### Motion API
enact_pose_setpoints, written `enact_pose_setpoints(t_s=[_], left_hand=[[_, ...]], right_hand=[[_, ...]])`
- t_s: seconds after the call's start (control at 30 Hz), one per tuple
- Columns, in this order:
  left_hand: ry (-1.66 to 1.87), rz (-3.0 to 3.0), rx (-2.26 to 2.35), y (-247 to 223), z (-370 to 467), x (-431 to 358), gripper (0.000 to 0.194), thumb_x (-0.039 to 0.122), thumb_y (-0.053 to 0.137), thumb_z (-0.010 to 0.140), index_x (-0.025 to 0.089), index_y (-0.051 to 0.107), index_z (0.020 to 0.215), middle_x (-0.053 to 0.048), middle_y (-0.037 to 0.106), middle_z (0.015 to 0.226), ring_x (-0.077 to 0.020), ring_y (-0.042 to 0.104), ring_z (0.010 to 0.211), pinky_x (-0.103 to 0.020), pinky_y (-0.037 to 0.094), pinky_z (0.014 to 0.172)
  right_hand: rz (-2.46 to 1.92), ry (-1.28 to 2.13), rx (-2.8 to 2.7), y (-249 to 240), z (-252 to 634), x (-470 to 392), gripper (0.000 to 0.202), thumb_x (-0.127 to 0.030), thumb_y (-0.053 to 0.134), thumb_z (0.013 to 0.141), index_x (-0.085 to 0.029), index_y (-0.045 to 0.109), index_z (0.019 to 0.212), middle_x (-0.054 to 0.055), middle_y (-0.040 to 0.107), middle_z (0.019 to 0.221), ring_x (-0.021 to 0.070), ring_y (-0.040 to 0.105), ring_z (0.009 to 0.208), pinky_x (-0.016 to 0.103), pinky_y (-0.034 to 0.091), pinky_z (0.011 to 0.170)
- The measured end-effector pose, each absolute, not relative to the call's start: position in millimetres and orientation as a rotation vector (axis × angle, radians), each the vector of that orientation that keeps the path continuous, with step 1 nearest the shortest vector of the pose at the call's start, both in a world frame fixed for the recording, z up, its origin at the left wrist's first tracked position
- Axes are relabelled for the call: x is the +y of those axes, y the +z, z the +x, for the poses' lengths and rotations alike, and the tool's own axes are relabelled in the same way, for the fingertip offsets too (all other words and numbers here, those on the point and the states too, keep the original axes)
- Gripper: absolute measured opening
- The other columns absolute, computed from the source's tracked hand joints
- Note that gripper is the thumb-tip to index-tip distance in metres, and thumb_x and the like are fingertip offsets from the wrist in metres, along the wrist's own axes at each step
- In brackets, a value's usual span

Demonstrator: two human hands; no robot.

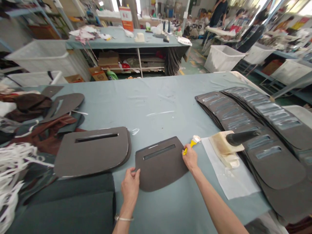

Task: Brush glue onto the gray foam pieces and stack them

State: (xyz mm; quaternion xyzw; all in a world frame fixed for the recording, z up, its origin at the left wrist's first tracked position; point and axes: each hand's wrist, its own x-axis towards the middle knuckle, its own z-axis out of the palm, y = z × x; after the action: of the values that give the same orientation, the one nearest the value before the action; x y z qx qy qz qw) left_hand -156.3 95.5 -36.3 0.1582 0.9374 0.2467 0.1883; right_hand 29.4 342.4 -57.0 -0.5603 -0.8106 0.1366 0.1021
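Note:
A dark brown panel (162, 170) with a rounded lower edge and a long slot lies on the blue-green table cover in front of me. At its left edge, my left hand (130, 185) has its fingers curled in, the thumb against the border. My right hand (190, 159) is closed around a yellow-handled brush (194, 142) with whitish bristles, and it also touches the panel's right edge. To the left rests a pile of similar slotted panels (92, 156). A cream plastic container (223, 146) with a black cylindrical part stands to the right on a white sheet (234, 185).
Overlapping panels with shiny smears around their slots (263, 139) cover the table's right side. White strips (17, 175), brown fabric (46, 136) and a dark green folded piece (73, 204) crowd the left. Beyond are another table (109, 42), white bins (223, 58) and several people.

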Motion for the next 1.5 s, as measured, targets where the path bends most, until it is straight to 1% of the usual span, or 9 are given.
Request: enact_pose_setpoints(t_s=[0.17,0.37,0.57,0.83,1.2,1.33,1.5], left_hand=[[0.72,0.494,2.618,-40,-158,110,0.028,0.039,0.049,0.085,0.021,0.052,0.106,-0.004,0.07,0.083,-0.0196,0.065,0.076,-0.028,0.039,0.066],[0.777,0.526,2.579,-40,-165,133,0.025,0.037,0.05,0.084,0.021,0.053,0.104,-0.003,0.07,0.082,-0.0181,0.065,0.077,-0.027,0.037,0.066],[0.795,0.451,2.582,-43,-169,136,0.027,0.04,0.053,0.082,0.021,0.054,0.102,-0.003,0.071,0.08,-0.018,0.065,0.078,-0.027,0.04,0.069],[0.74,0.434,2.605,-41,-167,140,0.031,0.042,0.056,0.079,0.021,0.054,0.101,-0.004,0.071,0.081,-0.0208,0.066,0.078,-0.03,0.041,0.069],[0.656,0.477,2.636,-43,-166,142,0.033,0.046,0.055,0.079,0.022,0.054,0.101,-0.004,0.072,0.082,-0.0228,0.065,0.079,-0.03,0.039,0.067],[0.685,0.463,2.636,-44,-165,141,0.031,0.045,0.054,0.08,0.023,0.053,0.101,-0.002,0.071,0.081,-0.0226,0.065,0.08,-0.03,0.038,0.067],[0.684,0.467,2.652,-43,-164,141,0.026,0.04,0.055,0.081,0.022,0.053,0.101,-0.002,0.071,0.08,-0.0198,0.065,0.076,-0.028,0.038,0.065]], right_hand=[[-1.726,0.382,-2.427,-57,34,350,0.014,-0.015,0.054,0.081,-0.018,0.053,0.095,-0.001,0.051,0.073,0.0096,0.038,0.058,0.023,0.018,0.055],[-1.779,0.36,-2.363,-59,50,361,0.014,-0.022,0.057,0.081,-0.018,0.053,0.095,-0.001,0.051,0.071,0.0105,0.039,0.057,0.023,0.02,0.056],[-1.735,0.427,-2.317,-64,56,364,0.016,-0.024,0.056,0.081,-0.019,0.053,0.096,-0.001,0.052,0.071,0.0117,0.042,0.058,0.023,0.025,0.058],[-1.752,0.469,-2.25,-63,57,367,0.016,-0.022,0.056,0.078,-0.018,0.054,0.094,-0.001,0.051,0.069,0.0116,0.042,0.059,0.022,0.024,0.058],[-1.757,0.468,-2.265,-58,58,365,0.013,-0.02,0.054,0.08,-0.018,0.052,0.093,-0.003,0.049,0.068,0.0104,0.04,0.058,0.022,0.023,0.058],[-1.737,0.468,-2.289,-59,58,364,0.012,-0.021,0.056,0.081,-0.019,0.053,0.092,-0.003,0.049,0.068,0.0103,0.039,0.057,0.022,0.022,0.057],[-1.782,0.429,-2.315,-60,58,364,0.014,-0.025,0.057,0.082,-0.018,0.054,0.093,-0.003,0.047,0.065,0.01,0.037,0.056,0.022,0.02,0.056]])
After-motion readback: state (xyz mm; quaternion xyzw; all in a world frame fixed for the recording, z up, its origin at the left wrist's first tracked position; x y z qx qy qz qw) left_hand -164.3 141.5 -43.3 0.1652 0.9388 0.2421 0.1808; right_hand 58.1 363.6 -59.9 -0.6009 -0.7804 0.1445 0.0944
